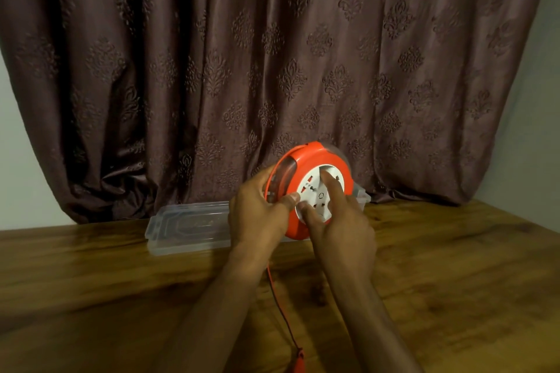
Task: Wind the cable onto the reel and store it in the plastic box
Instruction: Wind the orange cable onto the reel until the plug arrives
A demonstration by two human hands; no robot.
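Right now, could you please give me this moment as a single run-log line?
left hand: grips reel | right hand: fingers on white hub | cable: part unwound, trailing over table | plastic box: behind, reel not stored

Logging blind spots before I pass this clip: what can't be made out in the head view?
- Plastic box: mostly hidden behind the reel and right hand; contents unknown.
- Cable: how much is wound is hidden by the left hand.
- Plug: cut off by the bottom edge.
- Sockets on the reel face: blurred, partly covered by fingers.
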